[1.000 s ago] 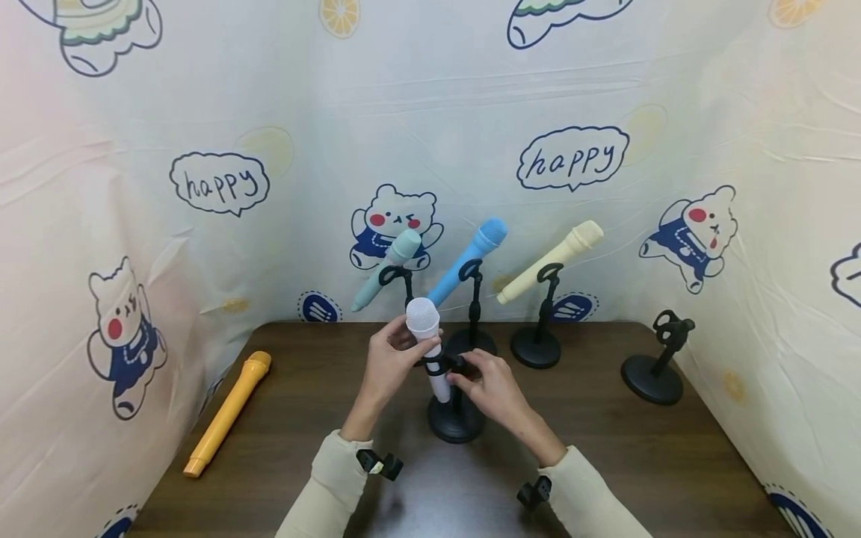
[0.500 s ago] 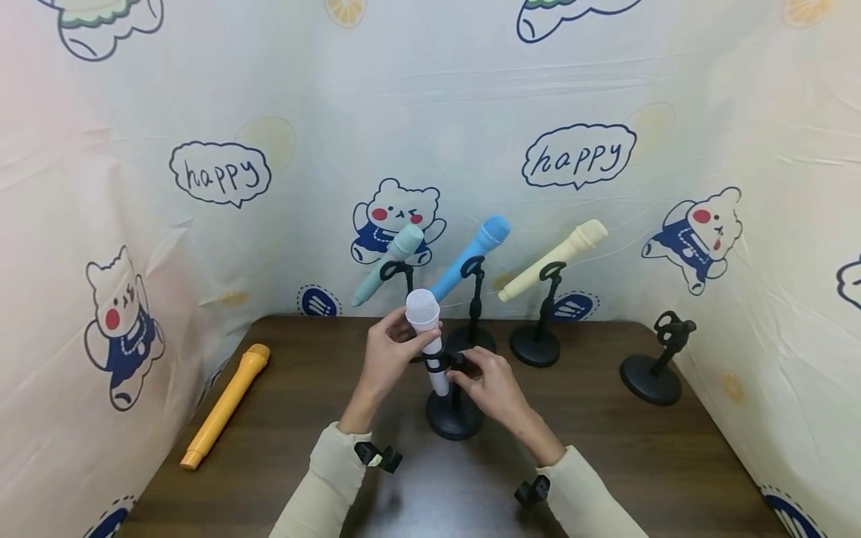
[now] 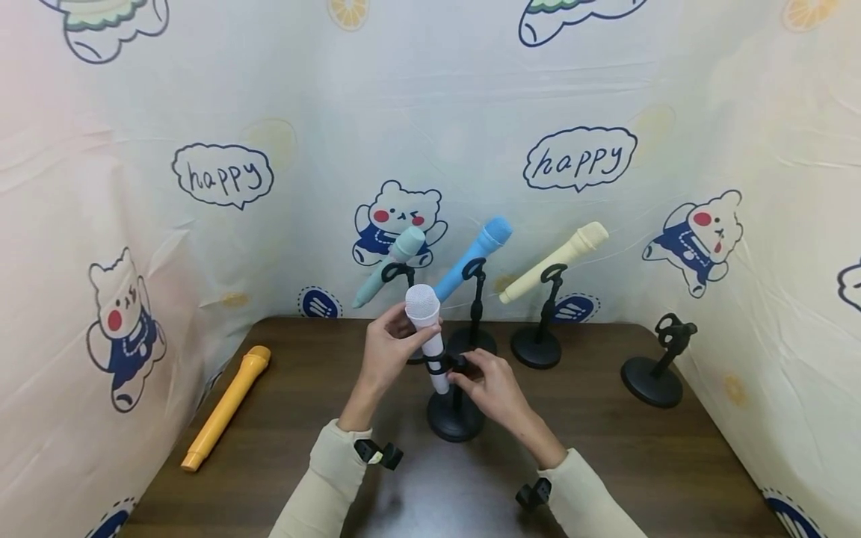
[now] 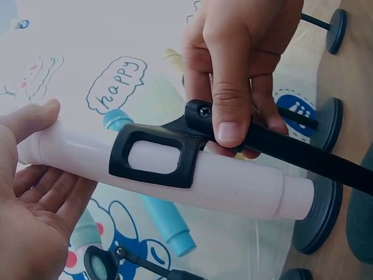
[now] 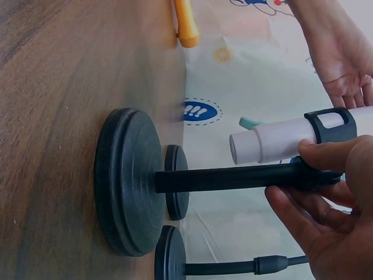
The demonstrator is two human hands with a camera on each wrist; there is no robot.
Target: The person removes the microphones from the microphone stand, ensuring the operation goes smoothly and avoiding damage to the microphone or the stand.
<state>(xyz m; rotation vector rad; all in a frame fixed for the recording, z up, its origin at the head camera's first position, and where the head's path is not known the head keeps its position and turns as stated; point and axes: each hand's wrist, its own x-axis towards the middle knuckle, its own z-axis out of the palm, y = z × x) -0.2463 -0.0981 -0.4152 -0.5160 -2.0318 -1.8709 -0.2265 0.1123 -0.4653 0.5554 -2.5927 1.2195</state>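
A white microphone sits in the clip of a black desktop stand, its head tilted up and its lower end poking out below the clip. My left hand holds the microphone just under its head, thumb on one side and fingers on the other. With my right hand I pinch the top of the stand beside the clip. In the right wrist view the stand's pole runs from its round base to those fingers.
Behind stand a mint microphone, a blue microphone and a cream microphone, each on a black stand. A bare stand is at right. An orange microphone lies at left on the brown table.
The white microphone's head appears slightly higher, with its lower end drawn up a little through the clip. Both hands keep their holds; the head view has shifted slightly.
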